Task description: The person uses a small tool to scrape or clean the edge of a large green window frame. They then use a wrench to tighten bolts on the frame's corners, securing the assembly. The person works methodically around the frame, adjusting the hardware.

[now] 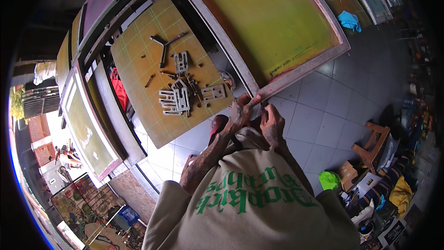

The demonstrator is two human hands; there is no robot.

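Both forearms were raised close together; the left hand (240, 112) and right hand (272, 121) had curled fingers.

Screen-printing frame (277, 28): big, flat, pale metal border, yellow-green mesh with faint pink marks; lies tilted across the upper middle of the view; near corner points down toward the body, held at fingertips of both hands.

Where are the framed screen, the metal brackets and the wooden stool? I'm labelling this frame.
framed screen (263, 14), head view, green mesh.
metal brackets (178, 99), head view, middle of the pile.
wooden stool (372, 146), head view, its leg.
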